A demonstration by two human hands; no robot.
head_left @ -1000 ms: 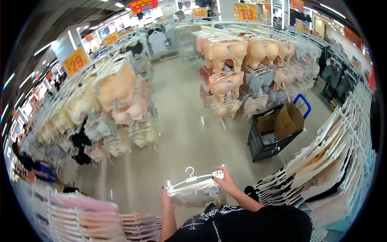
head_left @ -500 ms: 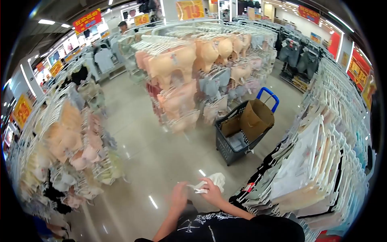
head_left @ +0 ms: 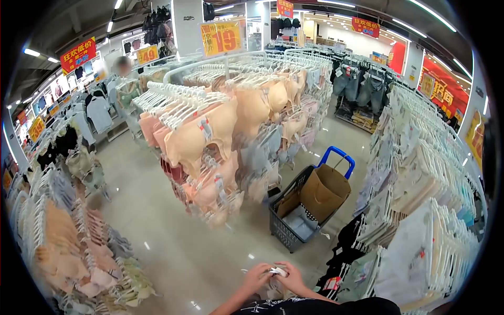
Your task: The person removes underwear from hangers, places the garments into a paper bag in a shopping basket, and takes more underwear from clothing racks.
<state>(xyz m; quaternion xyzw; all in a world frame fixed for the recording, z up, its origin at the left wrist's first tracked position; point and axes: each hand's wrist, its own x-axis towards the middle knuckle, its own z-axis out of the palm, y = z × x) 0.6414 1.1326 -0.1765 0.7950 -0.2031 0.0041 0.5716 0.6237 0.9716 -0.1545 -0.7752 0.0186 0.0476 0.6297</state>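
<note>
At the bottom middle, my left hand (head_left: pixel 255 278) and my right hand (head_left: pixel 291 279) are close together with curled fingers. Between them is a small white piece (head_left: pixel 278 272), possibly part of a hanger. A pale cream garment (head_left: pixel 274 290) hangs just below the fingers, in front of my black shirt; its kind is hard to make out. Both hands appear closed on this bundle, though the fingers hide much of it. Beyond them stands a dark grey basket cart (head_left: pixel 291 242) with a blue handle (head_left: pixel 336 150), a brown paper bag (head_left: pixel 326 189) and a light package (head_left: pixel 300 222) inside.
Racks of peach bras (head_left: pixel 197 139) stand ahead, with more hanging bras (head_left: pixel 60 257) at left. A long rack of light hanging garments (head_left: pixel 415 252) runs along the right. Denim clothes (head_left: pixel 357 84) hang at the back. Tiled floor (head_left: pixel 163 241) lies between the racks.
My hands have come together lower in the view, and the cream garment has moved from beside my right hand to below both. The camera view has shifted, so racks and cart appear displaced.
</note>
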